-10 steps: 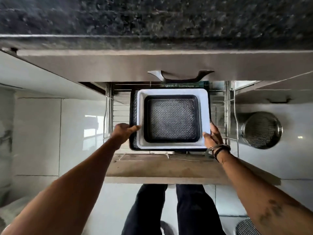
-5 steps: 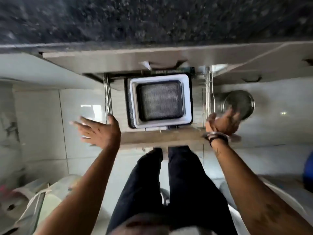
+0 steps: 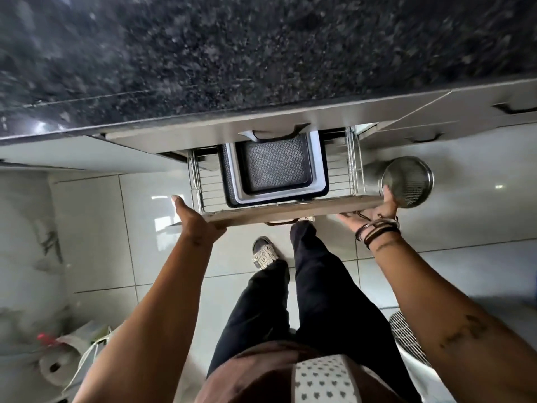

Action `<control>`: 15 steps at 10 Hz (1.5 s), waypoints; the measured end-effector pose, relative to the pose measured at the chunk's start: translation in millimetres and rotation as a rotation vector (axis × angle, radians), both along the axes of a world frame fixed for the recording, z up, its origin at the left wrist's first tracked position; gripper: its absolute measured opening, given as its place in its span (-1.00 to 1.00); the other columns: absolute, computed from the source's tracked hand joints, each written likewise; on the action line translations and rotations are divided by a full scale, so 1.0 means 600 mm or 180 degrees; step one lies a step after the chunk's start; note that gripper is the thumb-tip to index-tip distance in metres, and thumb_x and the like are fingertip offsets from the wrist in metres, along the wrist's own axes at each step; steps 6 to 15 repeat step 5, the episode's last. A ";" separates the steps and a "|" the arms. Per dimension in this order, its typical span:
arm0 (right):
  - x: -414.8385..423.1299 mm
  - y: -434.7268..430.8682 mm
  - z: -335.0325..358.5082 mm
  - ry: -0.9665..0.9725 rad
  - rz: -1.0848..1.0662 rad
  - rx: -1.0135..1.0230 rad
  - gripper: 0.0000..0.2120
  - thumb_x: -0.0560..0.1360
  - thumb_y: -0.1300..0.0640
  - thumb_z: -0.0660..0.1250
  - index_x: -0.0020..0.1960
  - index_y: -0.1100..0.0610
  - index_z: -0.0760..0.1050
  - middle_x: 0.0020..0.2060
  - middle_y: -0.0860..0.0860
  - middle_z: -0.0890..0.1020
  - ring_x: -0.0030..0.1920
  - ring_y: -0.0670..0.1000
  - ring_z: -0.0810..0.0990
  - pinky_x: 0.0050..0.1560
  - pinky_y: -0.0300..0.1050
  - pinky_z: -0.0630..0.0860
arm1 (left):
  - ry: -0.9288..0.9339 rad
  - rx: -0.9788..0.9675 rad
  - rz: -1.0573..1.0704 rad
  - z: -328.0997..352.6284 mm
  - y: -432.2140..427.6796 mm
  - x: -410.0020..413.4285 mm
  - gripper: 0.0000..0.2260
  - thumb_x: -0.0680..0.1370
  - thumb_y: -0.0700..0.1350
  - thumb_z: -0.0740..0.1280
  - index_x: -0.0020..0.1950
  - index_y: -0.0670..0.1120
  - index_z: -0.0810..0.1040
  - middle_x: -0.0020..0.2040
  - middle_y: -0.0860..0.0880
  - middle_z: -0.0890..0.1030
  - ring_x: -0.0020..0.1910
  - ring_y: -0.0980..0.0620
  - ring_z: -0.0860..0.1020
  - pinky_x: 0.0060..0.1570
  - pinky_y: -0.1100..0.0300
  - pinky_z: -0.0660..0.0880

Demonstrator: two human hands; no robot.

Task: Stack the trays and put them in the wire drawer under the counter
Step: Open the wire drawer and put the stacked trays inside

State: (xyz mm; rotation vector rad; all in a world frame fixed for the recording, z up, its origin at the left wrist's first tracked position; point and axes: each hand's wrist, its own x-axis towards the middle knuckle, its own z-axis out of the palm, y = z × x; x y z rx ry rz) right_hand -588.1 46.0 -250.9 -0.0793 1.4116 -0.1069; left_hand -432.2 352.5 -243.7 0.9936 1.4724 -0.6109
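Note:
Three nested trays lie in the wire drawer [image 3: 340,173] under the counter [image 3: 261,53]: a black patterned tray [image 3: 279,167] inside a white tray [image 3: 318,170], on a dark tray [image 3: 225,181]. Their far edge is hidden beneath the upper drawer front. My left hand [image 3: 194,221] grips the left end of the wooden drawer front [image 3: 290,211], thumb up beside it. My right hand [image 3: 374,212], with bangles on the wrist, holds the right end, fingers curled over the corner. Neither hand touches the trays.
A round steel mesh strainer [image 3: 406,181] sits on the tiled floor right of the drawer, close to my right fingers. My legs and a sandalled foot [image 3: 263,254] stand just before the drawer. A bag [image 3: 72,353] lies lower left, a wire rack [image 3: 406,338] lower right.
Both hands let go of the tray stack, swung outward and took hold of the ends of the drawer front. The drawer now sits further in, with the trays' far edge under the upper drawer front.

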 end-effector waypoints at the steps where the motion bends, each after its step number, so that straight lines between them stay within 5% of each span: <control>1: 0.078 -0.040 -0.001 -0.0249 0.0211 -0.0095 0.10 0.33 -0.40 0.24 0.50 0.29 -0.16 0.52 0.27 0.01 0.50 0.29 0.09 0.49 0.29 0.06 | -0.0345 -0.0289 0.0288 0.005 -0.020 0.067 0.08 0.30 0.56 0.15 0.62 -0.02 -0.09 0.59 -0.23 0.12 0.51 -0.35 0.21 0.47 -0.27 0.14; 2: 0.147 -0.075 -0.002 -0.0620 0.0077 -0.0159 0.07 0.36 -0.41 0.16 0.50 0.26 -0.24 0.53 0.26 -0.09 0.53 0.26 -0.04 0.52 0.24 -0.06 | -0.0633 -0.0598 0.0362 0.008 -0.043 0.131 0.10 0.29 0.58 0.07 0.60 -0.12 0.00 0.57 -0.23 0.20 0.52 -0.30 0.23 0.50 -0.28 0.05; 4: 0.204 -0.101 0.009 -0.0903 0.0050 -0.0357 -0.06 0.40 -0.43 -0.02 0.52 0.20 -0.12 0.55 0.15 0.01 0.54 0.15 0.05 0.49 0.23 -0.06 | -0.1034 -0.0935 0.0509 0.015 -0.080 0.176 0.04 0.39 0.54 -0.07 0.61 -0.20 -0.06 0.62 -0.18 0.08 0.60 -0.13 0.08 0.51 -0.26 -0.05; 5: 0.187 -0.110 0.026 -0.0939 0.0520 -0.0383 -0.10 0.42 -0.43 -0.07 0.52 0.19 -0.04 0.55 0.13 0.08 0.53 0.13 0.09 0.48 0.25 -0.03 | -0.1040 -0.0934 -0.0038 0.028 -0.080 0.160 -0.11 0.48 0.45 -0.13 0.61 -0.15 -0.02 0.61 -0.12 0.12 0.58 -0.10 0.15 0.53 -0.19 0.00; 15: 0.187 -0.110 0.026 -0.0939 0.0520 -0.0383 -0.10 0.42 -0.43 -0.07 0.52 0.19 -0.04 0.55 0.13 0.08 0.53 0.13 0.09 0.48 0.25 -0.03 | -0.1040 -0.0934 -0.0038 0.028 -0.080 0.160 -0.11 0.48 0.45 -0.13 0.61 -0.15 -0.02 0.61 -0.12 0.12 0.58 -0.10 0.15 0.53 -0.19 0.00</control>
